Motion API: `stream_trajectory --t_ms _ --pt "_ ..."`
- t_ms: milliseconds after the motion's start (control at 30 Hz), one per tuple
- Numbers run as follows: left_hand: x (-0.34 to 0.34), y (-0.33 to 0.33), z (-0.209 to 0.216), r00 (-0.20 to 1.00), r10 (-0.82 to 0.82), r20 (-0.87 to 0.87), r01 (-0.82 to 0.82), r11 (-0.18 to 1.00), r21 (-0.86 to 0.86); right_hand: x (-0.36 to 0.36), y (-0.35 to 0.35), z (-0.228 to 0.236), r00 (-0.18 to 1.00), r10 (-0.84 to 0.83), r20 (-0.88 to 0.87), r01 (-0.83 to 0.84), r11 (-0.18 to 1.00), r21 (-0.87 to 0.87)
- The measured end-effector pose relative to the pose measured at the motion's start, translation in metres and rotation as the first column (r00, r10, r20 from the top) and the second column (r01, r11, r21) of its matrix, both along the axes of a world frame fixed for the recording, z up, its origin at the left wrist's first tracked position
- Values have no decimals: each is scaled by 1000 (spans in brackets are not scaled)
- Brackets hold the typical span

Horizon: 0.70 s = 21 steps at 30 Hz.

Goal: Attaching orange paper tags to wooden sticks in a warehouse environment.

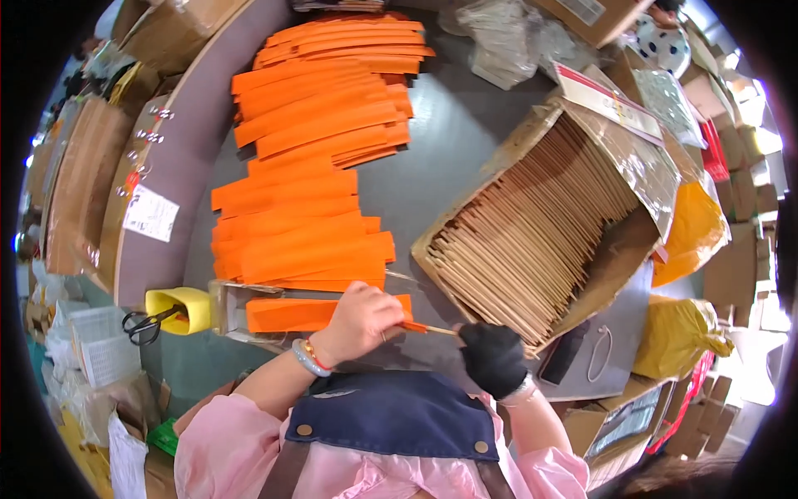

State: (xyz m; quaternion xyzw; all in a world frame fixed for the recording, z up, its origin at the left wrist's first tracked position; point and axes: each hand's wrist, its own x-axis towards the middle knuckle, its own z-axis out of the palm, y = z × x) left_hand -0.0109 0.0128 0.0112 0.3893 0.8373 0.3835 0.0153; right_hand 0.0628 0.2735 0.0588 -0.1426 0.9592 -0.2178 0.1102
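Note:
A thin wooden stick [440, 330] runs between my two hands near the table's front edge. My left hand [366, 319], bare with bracelets at the wrist, is closed around its left end, where orange material [411, 326] wraps the stick. On the right, my right hand [494, 358], in a black fingerless glove, pinches the stick's other end. Under and beside the left hand lies a flat orange strip [287, 315]. Beyond it, overlapping orange strips [303, 200] cover the left part of the table. An open cardboard box [465, 301] full of similar sticks [532, 224] lies just beyond my right hand.
A yellow holder [193, 309] with black scissors [146, 326] sits at the left edge. Right of my glove are a black oblong object [564, 353] and a white loop [599, 353]. Clear plastic bags [501, 37] lie at the back. A raised grey panel [179, 141] borders the left.

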Motion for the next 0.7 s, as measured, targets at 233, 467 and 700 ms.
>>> stream_trajectory --t_ms 233,467,700 --pt "-8 8 34 973 45 -227 -69 993 -100 -5 -3 1 961 -275 -1 203 712 -672" --pt "-38 -5 37 892 262 -367 -339 927 -162 -23 56 -37 797 -512 -321 441 856 -269" --pt "-8 -10 13 962 232 -147 -252 957 -141 -29 88 -46 836 -286 -469 378 919 114"
